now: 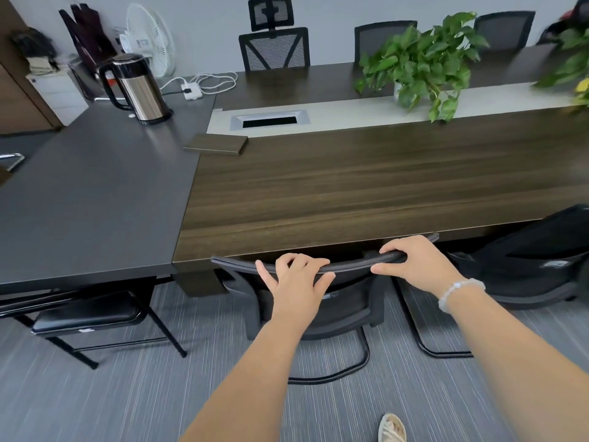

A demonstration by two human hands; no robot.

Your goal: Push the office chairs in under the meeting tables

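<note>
both hands grip the top rail of the black mesh-back office chair (318, 301), left hand (296, 279) fingers spread, right hand (414, 263) fingers curled over it, chair back touching the dark wood-grain meeting table (366, 186) edge, seat likely tucked under.

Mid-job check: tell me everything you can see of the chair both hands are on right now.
The black chair has a mesh-looking back and a thin black sled-style metal base on the grey carpet. It stands upright, its curved top rail close against the near edge of the wood-grain table, seat hidden beneath. The left hand and right hand both rest over that top rail, fingers curled on it.
</note>
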